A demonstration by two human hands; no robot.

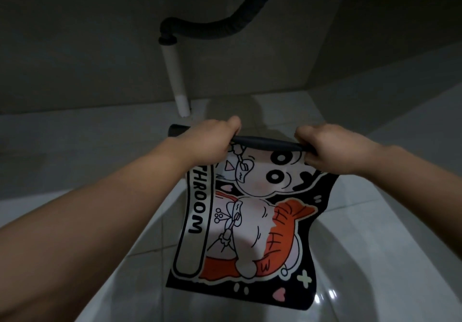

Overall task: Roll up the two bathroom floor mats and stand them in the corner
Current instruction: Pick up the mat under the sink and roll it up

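— While I watch through the head camera, tell me: what are the fingers doing?

— From my feed, both hands are curled tight on the far edge of the mat (250,211). My left hand (212,144) wraps its fingers (233,122) over the rolled lip near that edge's left end, and my right hand (327,146) pinches the same lip near its right end, fingers (303,134) folded closed around it. Neither is spread at all.

— And the mat itself?

— It is lifted at the far end, its near edge down on the floor (130,271), roughly mid-floor, short of the wall. Only a thin first turn is rolled, a dark tube between my hands; the rest lies open. A black corner pokes out past my left wrist.

— Looks?

— Black border, a white cartoon figure with round black eyes, orange striped shapes, a pale band lettered "THROOM" along the left side, a small pink heart and a pale cross near the near-right corner. Soft, flexible, slightly wavy along the sides.

— Surroundings?

— Glossy pale tiles underneath, a white pipe (176,76) standing beyond the far edge, joined to a black ribbed hose (215,27).
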